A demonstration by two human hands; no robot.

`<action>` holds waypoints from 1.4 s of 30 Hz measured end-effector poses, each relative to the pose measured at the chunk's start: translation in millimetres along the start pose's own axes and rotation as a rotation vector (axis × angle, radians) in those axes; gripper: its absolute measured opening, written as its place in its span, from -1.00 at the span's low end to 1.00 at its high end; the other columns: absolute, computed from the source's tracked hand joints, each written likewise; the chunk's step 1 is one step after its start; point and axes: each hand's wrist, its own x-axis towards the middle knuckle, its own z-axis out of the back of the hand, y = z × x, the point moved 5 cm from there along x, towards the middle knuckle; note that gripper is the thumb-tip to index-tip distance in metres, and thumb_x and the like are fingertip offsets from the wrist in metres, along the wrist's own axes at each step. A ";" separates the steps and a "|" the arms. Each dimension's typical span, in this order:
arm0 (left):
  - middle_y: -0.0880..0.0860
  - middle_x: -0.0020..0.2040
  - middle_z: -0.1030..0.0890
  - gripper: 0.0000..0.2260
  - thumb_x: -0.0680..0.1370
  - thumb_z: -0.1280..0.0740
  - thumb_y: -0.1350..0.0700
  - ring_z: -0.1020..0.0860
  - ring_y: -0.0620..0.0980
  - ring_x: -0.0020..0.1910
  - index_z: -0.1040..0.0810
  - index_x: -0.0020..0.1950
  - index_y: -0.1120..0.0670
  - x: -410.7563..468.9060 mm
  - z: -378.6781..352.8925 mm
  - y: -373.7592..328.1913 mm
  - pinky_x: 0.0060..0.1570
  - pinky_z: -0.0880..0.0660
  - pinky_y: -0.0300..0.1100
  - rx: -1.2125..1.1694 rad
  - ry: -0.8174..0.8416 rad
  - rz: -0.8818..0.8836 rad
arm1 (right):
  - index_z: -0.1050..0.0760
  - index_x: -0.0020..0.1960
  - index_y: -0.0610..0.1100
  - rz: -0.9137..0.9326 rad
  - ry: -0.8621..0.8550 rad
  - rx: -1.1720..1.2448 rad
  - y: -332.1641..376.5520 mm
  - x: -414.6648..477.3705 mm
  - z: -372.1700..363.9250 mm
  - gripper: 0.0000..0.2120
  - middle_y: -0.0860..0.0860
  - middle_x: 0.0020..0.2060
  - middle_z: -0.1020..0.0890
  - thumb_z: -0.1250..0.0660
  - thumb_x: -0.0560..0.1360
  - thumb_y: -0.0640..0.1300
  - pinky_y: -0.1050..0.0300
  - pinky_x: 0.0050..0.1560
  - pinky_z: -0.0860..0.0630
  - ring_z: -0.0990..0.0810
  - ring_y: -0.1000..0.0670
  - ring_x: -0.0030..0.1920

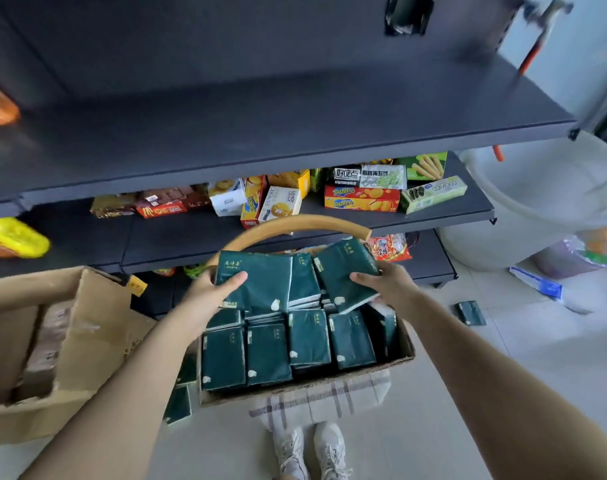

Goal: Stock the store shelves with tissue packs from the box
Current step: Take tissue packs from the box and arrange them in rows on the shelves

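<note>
Lighting is soft daylight, apparently from the right, where the white tub (537, 202) and floor tiles (554, 320) read brightest. The dark upper shelf (260, 126) shows a dull sheen and shades the levels below. The central tissue packs (267, 351) are fairly sharp; the yellow packet (14, 237) at left and the tool (544, 12) at top right are smeared, and wide-angle distortion bows the shelf edges.

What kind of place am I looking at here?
Probably a small shop mid-restock: long dark metal shelves, biscuit and snack boxes displayed on them, and an open cardboard box full of green tissue packs.
</note>
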 end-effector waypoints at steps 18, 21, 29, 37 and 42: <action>0.01 0.03 -0.62 -0.75 0.51 -0.39 0.01 -0.60 -0.01 0.00 -0.49 0.12 0.09 -104.0 200.5 -221.5 0.01 -0.52 -0.09 -0.300 -0.448 -0.637 | -0.53 -0.01 -0.10 0.830 -0.026 -0.044 378.6 -125.5 -20.0 -0.82 -0.01 -0.15 -0.63 -0.46 0.43 -0.12 0.12 -0.09 -0.53 -0.59 -0.02 -0.11; -0.01 0.01 -0.61 -0.74 0.52 -0.38 0.03 -0.59 -0.01 0.02 -0.47 0.14 0.10 -105.4 229.0 -245.0 0.05 -0.51 -0.10 -0.339 -0.464 -0.707 | -0.54 -0.01 -0.15 0.885 -0.046 -0.064 416.7 -134.2 -39.0 -0.81 -0.01 -0.16 -0.62 -0.45 0.43 -0.12 0.15 -0.15 -0.49 -0.56 -0.01 -0.15; -0.17 -0.11 -0.54 -0.88 0.55 -0.35 0.06 -0.50 -0.24 -0.14 -0.45 0.02 0.01 -75.2 299.6 -306.9 -0.32 -0.39 -0.48 -0.352 -0.510 -0.871 | -0.50 0.02 -0.13 0.935 -0.143 -0.120 515.8 -113.8 -106.2 -0.78 -0.01 -0.11 -0.60 -0.45 0.43 -0.13 0.16 -0.15 -0.48 -0.56 -0.02 -0.10; -0.14 -0.11 -0.53 -0.80 0.53 -0.35 -0.02 -0.49 -0.26 -0.18 -0.44 0.06 0.04 -16.1 384.0 -378.3 -0.36 -0.39 -0.36 -0.338 -0.523 -0.949 | -0.50 0.13 -0.15 0.980 -0.338 -0.507 618.2 -53.2 -178.9 -0.68 0.00 -0.06 -0.56 -0.45 0.42 -0.10 0.19 -0.12 -0.37 -0.49 0.00 -0.06; -0.10 -0.13 -0.52 -0.77 0.52 -0.34 -0.07 -0.48 -0.18 -0.19 -0.45 0.03 0.05 17.7 412.0 -420.0 -0.29 -0.38 -0.25 -0.373 -0.527 -0.963 | -0.53 0.18 -0.12 1.011 -0.474 -0.752 659.7 -9.1 -208.6 -0.61 -0.07 0.07 -0.56 -0.46 0.40 -0.02 0.10 0.03 -0.42 -0.43 -0.12 0.16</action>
